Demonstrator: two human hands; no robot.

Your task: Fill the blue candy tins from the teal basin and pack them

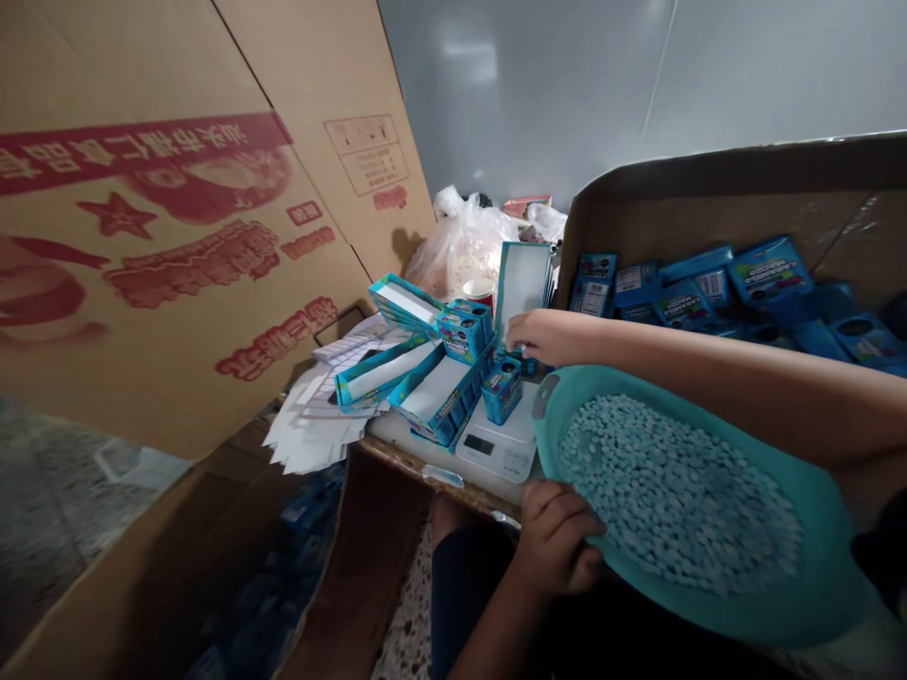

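A: Two big cardboard pieces frame the work: a printed carton [177,236] filling the upper left of the frame, and an open box [709,189] at upper right, stocked with small blue packs [765,269].

B: And the teal basin [779,604]?

A: Lower right, tilted, full of pale blue tablets [680,501]. The left hand [556,538] has its fingers curled over the near rim, gripping it. I'd keep that grip firm and the basin level, since the tablets would likely slide and spill.

B: The other hand?

A: The right hand [542,337] reaches across the basin to centre frame, fingers bent down among the small blue packs by the open display trays [439,392]; whether it grips one I cannot tell. One small pack [502,389] stands on the white scale [496,449], centre frame. Best to lift clear of it, so the pack isn't nudged.
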